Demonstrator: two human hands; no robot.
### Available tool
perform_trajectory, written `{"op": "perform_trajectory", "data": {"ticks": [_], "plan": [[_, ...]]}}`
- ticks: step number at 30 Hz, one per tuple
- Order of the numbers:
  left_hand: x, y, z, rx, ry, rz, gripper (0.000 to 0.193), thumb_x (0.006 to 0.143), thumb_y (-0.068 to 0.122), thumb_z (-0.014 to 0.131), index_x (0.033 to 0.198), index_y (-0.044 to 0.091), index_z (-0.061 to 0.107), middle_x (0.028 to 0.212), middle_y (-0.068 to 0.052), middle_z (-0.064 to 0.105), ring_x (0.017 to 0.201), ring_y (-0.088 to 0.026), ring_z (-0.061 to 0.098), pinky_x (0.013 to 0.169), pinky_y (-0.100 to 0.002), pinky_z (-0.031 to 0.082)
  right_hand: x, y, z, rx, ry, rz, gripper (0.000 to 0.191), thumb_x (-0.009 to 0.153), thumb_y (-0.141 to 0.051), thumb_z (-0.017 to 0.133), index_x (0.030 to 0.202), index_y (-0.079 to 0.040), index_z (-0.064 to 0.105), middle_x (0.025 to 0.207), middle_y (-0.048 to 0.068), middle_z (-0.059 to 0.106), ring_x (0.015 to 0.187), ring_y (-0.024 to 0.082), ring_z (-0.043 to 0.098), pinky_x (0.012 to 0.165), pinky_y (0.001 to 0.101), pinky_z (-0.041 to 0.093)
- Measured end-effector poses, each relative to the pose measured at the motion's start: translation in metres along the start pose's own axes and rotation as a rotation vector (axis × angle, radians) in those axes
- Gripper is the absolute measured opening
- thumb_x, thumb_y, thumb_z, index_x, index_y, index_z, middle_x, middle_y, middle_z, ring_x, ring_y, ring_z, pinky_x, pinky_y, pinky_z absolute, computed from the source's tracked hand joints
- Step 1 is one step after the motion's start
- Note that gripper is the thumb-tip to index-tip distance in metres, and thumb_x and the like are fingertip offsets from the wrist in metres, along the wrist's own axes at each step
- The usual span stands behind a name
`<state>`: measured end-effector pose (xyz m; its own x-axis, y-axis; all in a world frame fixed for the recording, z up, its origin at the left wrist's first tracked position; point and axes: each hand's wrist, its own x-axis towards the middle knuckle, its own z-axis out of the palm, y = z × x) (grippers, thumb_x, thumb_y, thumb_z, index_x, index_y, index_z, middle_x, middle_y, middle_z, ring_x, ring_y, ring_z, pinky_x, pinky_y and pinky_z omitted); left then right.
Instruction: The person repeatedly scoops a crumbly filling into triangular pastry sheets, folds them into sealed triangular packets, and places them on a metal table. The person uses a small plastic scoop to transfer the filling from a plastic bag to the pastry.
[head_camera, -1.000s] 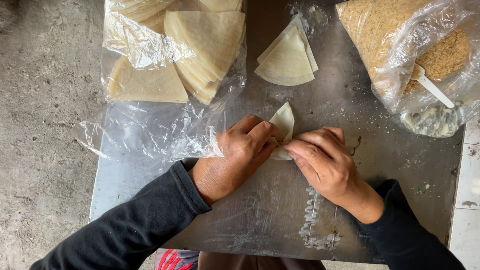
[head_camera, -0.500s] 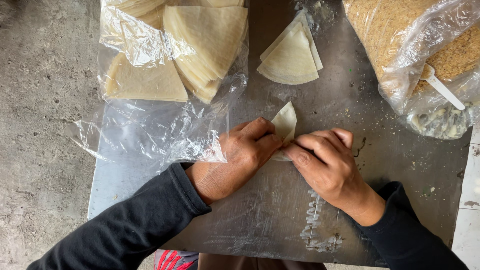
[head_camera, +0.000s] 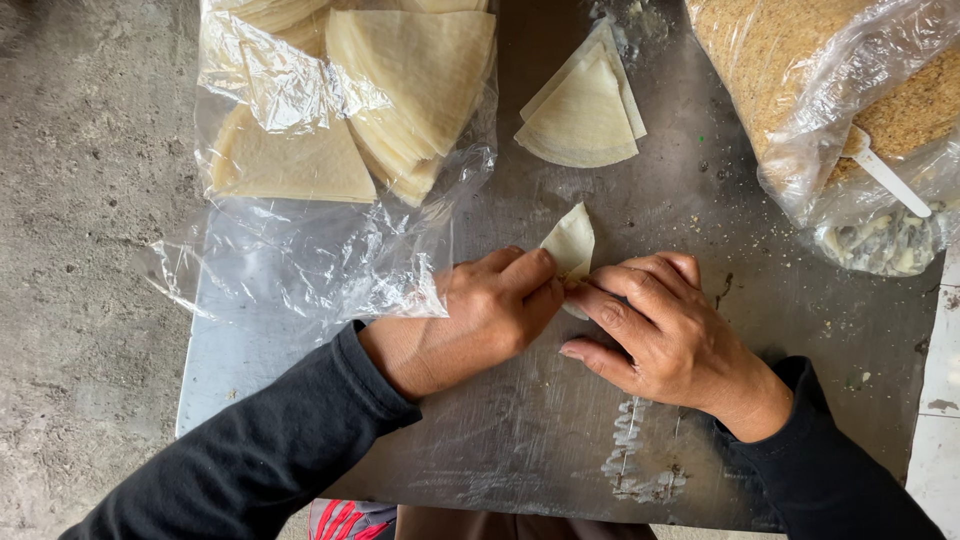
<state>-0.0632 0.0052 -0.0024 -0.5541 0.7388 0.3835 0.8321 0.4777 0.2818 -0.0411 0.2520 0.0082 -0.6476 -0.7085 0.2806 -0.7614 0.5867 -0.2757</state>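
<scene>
A pale pastry wrapper (head_camera: 571, 243), folded to a point, lies on the metal table (head_camera: 560, 440) between my hands. My left hand (head_camera: 480, 320) pinches its lower left side with fingers curled over it. My right hand (head_camera: 660, 335) presses the lower right side, fingertips meeting the left hand's. Only the wrapper's pointed upper tip shows; the rest is hidden under my fingers. Both arms wear black sleeves.
A small stack of quarter-round wrappers (head_camera: 585, 115) lies just beyond my hands. A clear plastic bag with more wrappers (head_camera: 400, 90) sits at the back left. At the right, a plastic bag of brown crumbs (head_camera: 800, 70) holds a white spoon (head_camera: 885, 170). Concrete floor (head_camera: 80, 250) lies left.
Both hands stay on the folded wrapper with fingers shifting only slightly; the view has drifted a little. Nothing else has moved.
</scene>
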Motion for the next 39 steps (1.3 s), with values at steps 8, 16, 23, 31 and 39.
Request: {"op": "perform_trajectory", "data": {"ticks": [8, 16, 23, 31, 39], "plan": [[0.005, -0.007, -0.01, -0.348, 0.067, -0.018, 0.041, 0.08, 0.024, 0.071, 0.113, 0.0, 0.068, 0.109, -0.013, 0.061, 0.095, -0.03, 0.068, 0.08, -0.035, 0.058, 0.001, -0.007, 0.009, -0.102, 0.101, 0.032, 0.026, 0.091, -0.006, 0.081, 0.116, -0.009, 0.073, 0.104, 0.0, 0.064, 0.099, 0.016, 0.062, 0.092, 0.0338, 0.042], [0.003, -0.001, -0.004, -0.328, 0.032, -0.139, 0.022, 0.091, 0.005, 0.07, 0.113, 0.002, 0.069, 0.111, -0.012, 0.062, 0.099, -0.029, 0.069, 0.081, -0.034, 0.059, 0.007, -0.015, 0.002, -0.084, 0.094, 0.048, 0.036, 0.081, -0.028, 0.082, 0.108, -0.008, 0.07, 0.099, 0.004, 0.061, 0.094, 0.021, 0.06, 0.09, 0.0389, 0.036], [0.004, -0.001, -0.005, -0.401, 0.082, -0.111, 0.024, 0.084, 0.012, 0.076, 0.105, 0.0, 0.071, 0.102, -0.015, 0.061, 0.089, -0.032, 0.067, 0.074, -0.038, 0.058, 0.003, -0.017, 0.007, -0.073, 0.137, 0.096, 0.022, 0.091, -0.008, 0.079, 0.111, -0.009, 0.069, 0.1, 0.001, 0.062, 0.093, 0.018, 0.062, 0.091, 0.0354, 0.038], [0.003, 0.005, 0.0, -0.38, 0.037, -0.25, 0.016, 0.096, 0.011, 0.07, 0.107, 0.0, 0.07, 0.092, -0.013, 0.065, 0.077, -0.029, 0.07, 0.065, -0.037, 0.058, 0.002, -0.019, 0.009, -0.007, 0.141, 0.18, 0.022, 0.095, -0.006, 0.073, 0.116, -0.004, 0.068, 0.103, 0.001, 0.069, 0.093, 0.016, 0.064, 0.092, 0.0355, 0.038], [0.007, 0.01, 0.0, -0.485, 0.098, -0.396, 0.022, 0.09, 0.009, 0.072, 0.11, 0.001, 0.066, 0.094, -0.015, 0.065, 0.076, -0.031, 0.07, 0.064, -0.038, 0.058, 0.002, -0.017, 0.016, 0.134, 0.163, 0.359, 0.024, 0.093, -0.009, 0.075, 0.115, -0.008, 0.066, 0.1, 0.005, 0.064, 0.092, 0.021, 0.062, 0.089, 0.0302, 0.045]]}}
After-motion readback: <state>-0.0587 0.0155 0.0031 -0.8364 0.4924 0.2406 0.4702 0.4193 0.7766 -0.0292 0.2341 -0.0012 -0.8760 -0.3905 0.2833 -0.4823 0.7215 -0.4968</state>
